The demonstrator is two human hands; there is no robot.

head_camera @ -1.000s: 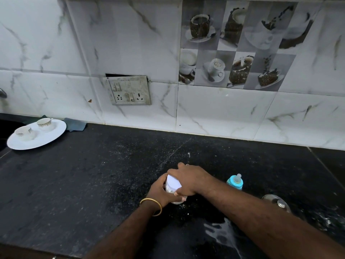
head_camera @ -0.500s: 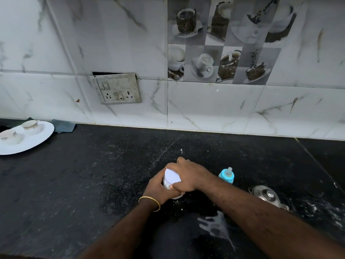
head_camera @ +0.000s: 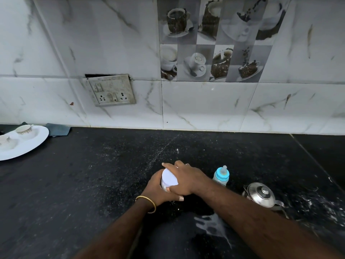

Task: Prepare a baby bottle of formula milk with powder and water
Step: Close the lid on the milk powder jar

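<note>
The left hand [head_camera: 156, 189] is wrapping the white tub [head_camera: 168, 181]; the right hand [head_camera: 183, 181] is gripping its flat white lid [head_camera: 169, 178].

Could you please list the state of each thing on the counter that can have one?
Powder jar: upright, white lid on, gripped by both hands.
Left hand: wrapped around the jar's side.
Right hand: over the lid.
Baby bottle: upright, teat cap on.
Steel kettle: lid on.
Teacups: upright on plate.
</note>
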